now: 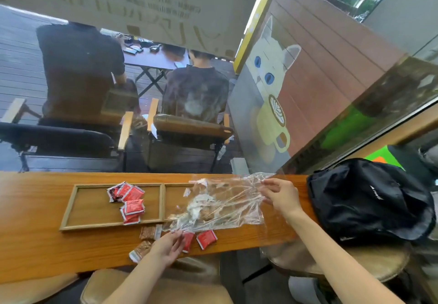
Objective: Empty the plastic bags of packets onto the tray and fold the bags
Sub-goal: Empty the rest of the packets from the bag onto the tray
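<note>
A clear plastic bag [227, 204] lies spread over the right half of the two-part wooden tray [71, 209], with pale and brown packets showing through it. My right hand [279, 197] pinches the bag's right edge. My left hand [167, 246] holds the bag's near left corner at the counter's front. Several red packets [130, 203] lie in the tray's left compartment. Two red packets [206, 238] and brown packets [148, 232] lie on the counter in front of the tray.
The wooden counter [35, 244] runs along a window. A black backpack [369, 199] sits at the counter's right end on a stool. Stools stand below the front edge. Behind the glass, two people sit in chairs.
</note>
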